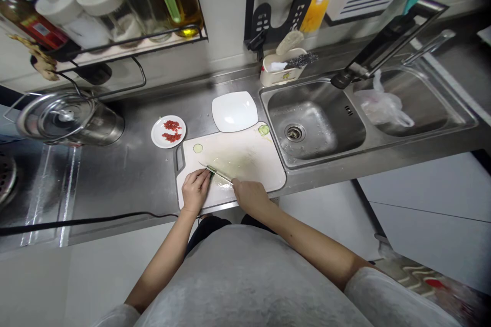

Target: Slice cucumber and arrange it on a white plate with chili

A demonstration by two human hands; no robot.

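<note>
A pale cutting board (pixel 268 166) lies on the steel counter, wet in its middle. My right hand (pixel 251 196) is closed round the handle of a knife (pixel 219 173), whose blade slants up and left across the board. Fingers of my left hand (pixel 196 190) press together on a green cucumber piece (pixel 211 175), mostly hidden behind the fingers and blade. One thin cucumber slice (pixel 197 148) rests near the board's upper left. More cucumber slices (pixel 263 130) overlap at its upper right corner.
Beyond the board are a white plate (pixel 235 111) and a small white dish (pixel 155 134) of chopped red bits (pixel 172 131). The sink (pixel 318 122) is on the right, a lidded steel pot (pixel 95 122) on the left. A black cord (pixel 95 218) crosses the counter's front.
</note>
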